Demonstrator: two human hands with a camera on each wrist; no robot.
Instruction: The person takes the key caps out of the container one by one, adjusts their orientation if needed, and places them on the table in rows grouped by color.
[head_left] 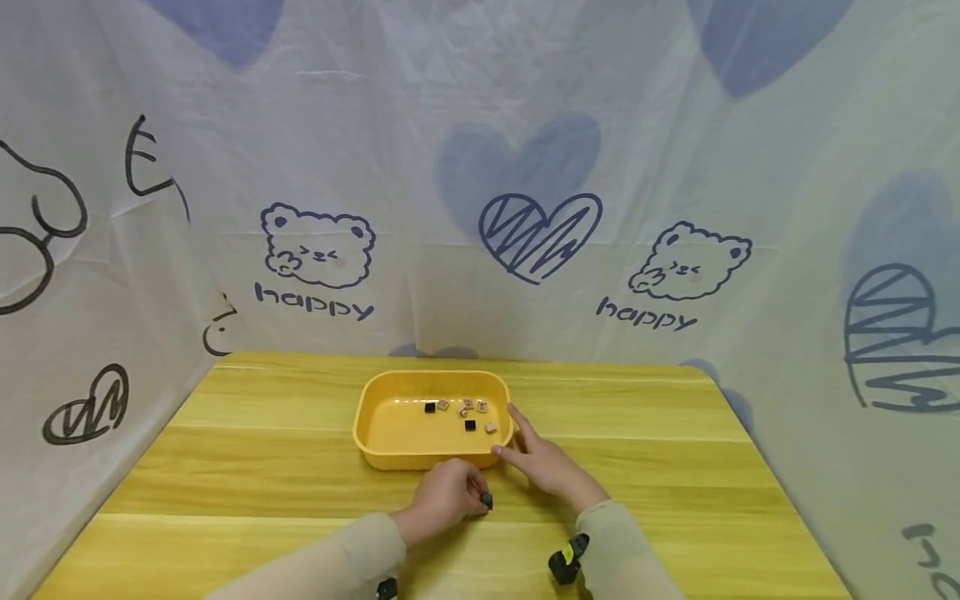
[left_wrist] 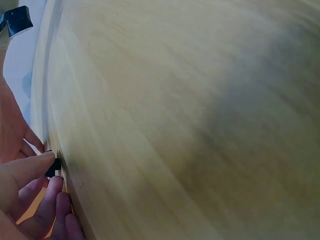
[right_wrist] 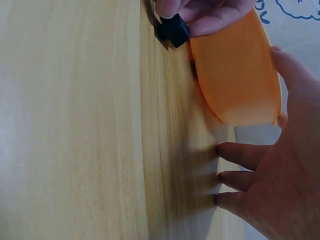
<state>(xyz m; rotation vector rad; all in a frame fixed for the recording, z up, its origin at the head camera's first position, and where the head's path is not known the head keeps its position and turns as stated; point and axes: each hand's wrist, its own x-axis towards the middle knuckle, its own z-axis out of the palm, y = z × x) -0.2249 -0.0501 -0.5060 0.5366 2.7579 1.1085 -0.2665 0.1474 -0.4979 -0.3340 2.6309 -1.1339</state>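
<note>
My left hand (head_left: 444, 493) pinches a small black block (head_left: 487, 501) just in front of the yellow tray (head_left: 405, 461). In the right wrist view that block (right_wrist: 175, 31) looks stepped in outline, between the left thumb and a finger. The left wrist view shows it as a dark piece (left_wrist: 53, 167) at the fingertips. My right hand (head_left: 553, 468) touches the tray's right end, thumb at the near corner and a straight finger along the side rim. Its other fingers (right_wrist: 240, 156) stretch out below the tray rim in the right wrist view.
Inside the tray lie two black pieces, one a black square (head_left: 470, 425), and several small pale pieces (head_left: 482, 407). The tray stands on a yellow wood-grain table (head_left: 262, 467). A printed white cloth (head_left: 420, 275) hangs behind and at both sides.
</note>
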